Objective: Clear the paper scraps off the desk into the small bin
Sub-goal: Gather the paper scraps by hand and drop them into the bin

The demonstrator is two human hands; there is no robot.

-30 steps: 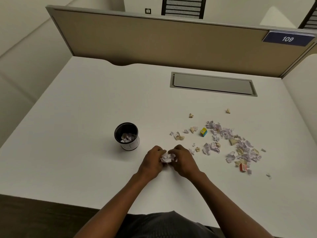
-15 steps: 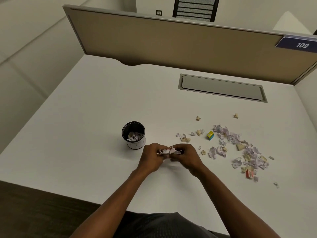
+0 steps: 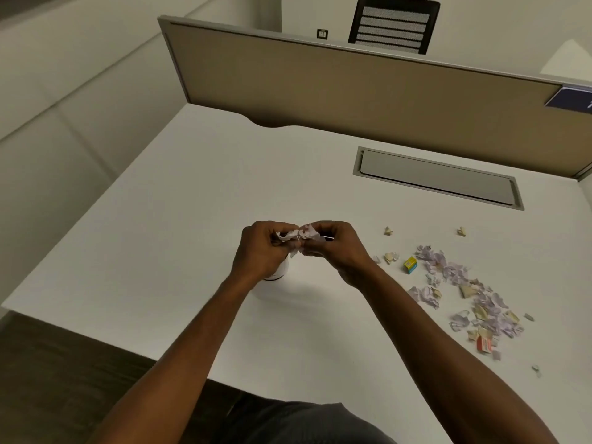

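Both hands, left (image 3: 261,251) and right (image 3: 336,248), pinch one paper wad (image 3: 296,235) just above the small bin (image 3: 278,272); loose scraps (image 3: 464,293) lie well right.

The hands (image 3: 301,248) hide the bin (image 3: 278,273) (only its base shows).

Both hands (image 3: 304,248) w/ scrap wad (image 3: 296,235) lifted off desk — now over small bin (image 3: 278,273), hiding it.
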